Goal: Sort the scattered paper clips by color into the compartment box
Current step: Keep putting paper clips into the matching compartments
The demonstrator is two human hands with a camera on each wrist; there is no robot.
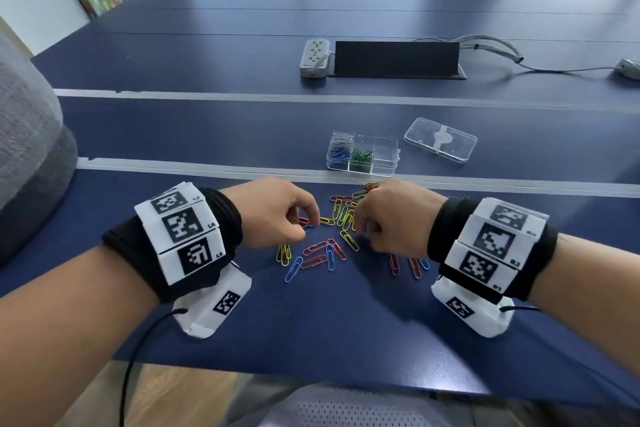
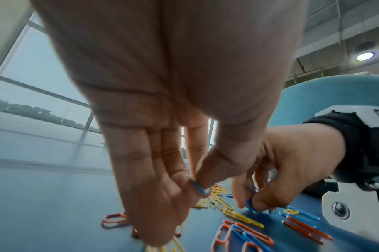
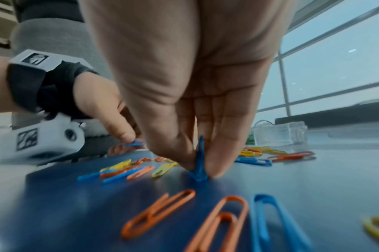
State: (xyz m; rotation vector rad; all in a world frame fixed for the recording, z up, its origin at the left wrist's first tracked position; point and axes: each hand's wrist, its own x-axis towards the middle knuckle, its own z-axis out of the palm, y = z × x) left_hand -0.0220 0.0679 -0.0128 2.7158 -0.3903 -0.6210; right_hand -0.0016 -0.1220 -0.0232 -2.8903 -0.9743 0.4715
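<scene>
Red, yellow and blue paper clips (image 1: 325, 253) lie scattered on the dark blue table between my hands. My left hand (image 1: 306, 227) pinches a blue clip (image 2: 199, 187) between thumb and fingertip just above the table. My right hand (image 1: 358, 230) pinches another blue clip (image 3: 200, 163), which stands on end on the table. Behind the pile stands the clear compartment box (image 1: 388, 163). It holds silver clips (image 1: 341, 139) at the back left, blue clips (image 1: 337, 154) at the front left and green clips (image 1: 361, 156) in the front middle. Its right compartments look empty.
The box's clear lid (image 1: 440, 139) lies to the right of the box. Farther back are a grey power strip (image 1: 313, 57), a black raised flap (image 1: 396, 59) and a cable (image 1: 502, 52). A grey cushioned seat (image 1: 27, 135) stands at the left.
</scene>
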